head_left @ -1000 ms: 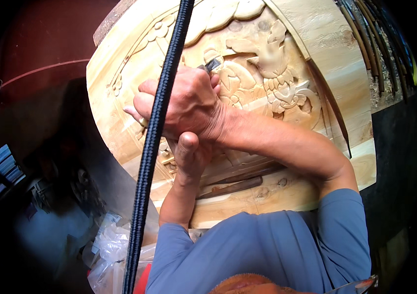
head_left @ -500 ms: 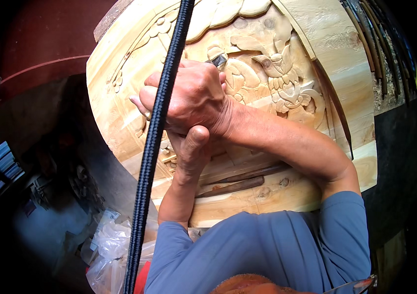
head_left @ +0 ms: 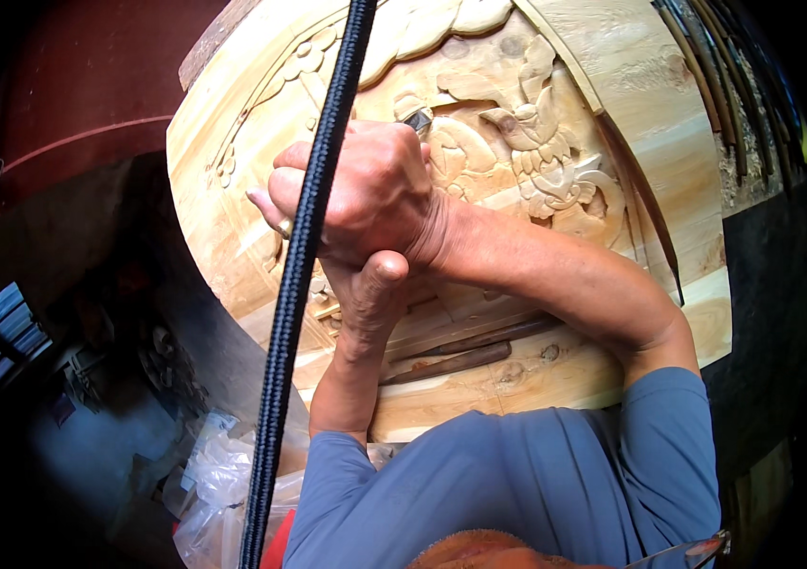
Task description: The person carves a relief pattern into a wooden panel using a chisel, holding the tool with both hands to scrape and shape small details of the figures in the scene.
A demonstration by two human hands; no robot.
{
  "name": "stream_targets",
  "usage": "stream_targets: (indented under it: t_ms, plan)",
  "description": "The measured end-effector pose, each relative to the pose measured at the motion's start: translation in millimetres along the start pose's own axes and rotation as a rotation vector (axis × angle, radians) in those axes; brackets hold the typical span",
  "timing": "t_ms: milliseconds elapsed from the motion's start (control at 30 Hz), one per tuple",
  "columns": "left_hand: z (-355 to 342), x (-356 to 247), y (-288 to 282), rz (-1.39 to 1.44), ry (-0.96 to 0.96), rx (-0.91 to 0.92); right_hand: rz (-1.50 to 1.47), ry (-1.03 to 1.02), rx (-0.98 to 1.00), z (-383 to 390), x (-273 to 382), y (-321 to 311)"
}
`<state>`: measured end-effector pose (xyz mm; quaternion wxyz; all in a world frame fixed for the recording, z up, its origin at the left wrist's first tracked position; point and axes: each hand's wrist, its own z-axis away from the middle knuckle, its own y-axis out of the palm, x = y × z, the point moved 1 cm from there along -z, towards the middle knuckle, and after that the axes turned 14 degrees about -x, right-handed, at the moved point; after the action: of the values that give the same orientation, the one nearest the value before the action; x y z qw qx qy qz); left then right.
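Observation:
My right hand [head_left: 375, 185] is closed in a fist over the carved wooden panel [head_left: 631, 57], around a chisel whose short metal end [head_left: 419, 119] shows past the knuckles. The rest of this tool is hidden by the fist. Beneath it sits my left hand [head_left: 372, 289], its thumb pressed against the heel of the right hand near the wrist. The left fingers are mostly covered, so what they hold cannot be made out. Just right of the fist lies a relief of rounded shapes and a scrolled figure [head_left: 555, 180].
Two dark-handled carving tools [head_left: 451, 362] lie along the panel's near edge. A long curved dark strip [head_left: 645, 199] rests at its right. Several long tools [head_left: 731, 76] line the far right. A black braided cord [head_left: 292, 275] crosses the view. Clear plastic bags [head_left: 219, 474] are at lower left.
Both hands keep the same clasped pose. The chisel's metal end and the panel's carving appear slightly further left in the picture; the view itself has shifted a little.

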<state>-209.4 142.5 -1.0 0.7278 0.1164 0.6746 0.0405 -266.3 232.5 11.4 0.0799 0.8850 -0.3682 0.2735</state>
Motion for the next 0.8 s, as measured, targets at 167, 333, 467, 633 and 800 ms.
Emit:
stream_targets:
  t_ms: [167, 333, 467, 633, 800]
  plan:
    - [2, -1, 2, 0.002, 0.028, -0.023, -0.012, 0.02, -0.011, -1, 1, 2]
    - [2, 2, 0, 0.006, 0.03, -0.026, -0.017, 0.029, -0.031, -4, 2, -1]
    - [1, 7, -5, 0.014, 0.027, -0.012, -0.018, 0.036, -0.022, -2, -1, 0]
    - [-3, 19, -19, 0.047, 0.034, 0.003, -0.016, 0.059, -0.036, -6, 1, -3]
    - [-2, 26, -29, 0.035, 0.045, -0.032, -0.046, 0.121, -0.076, -10, 3, -3]
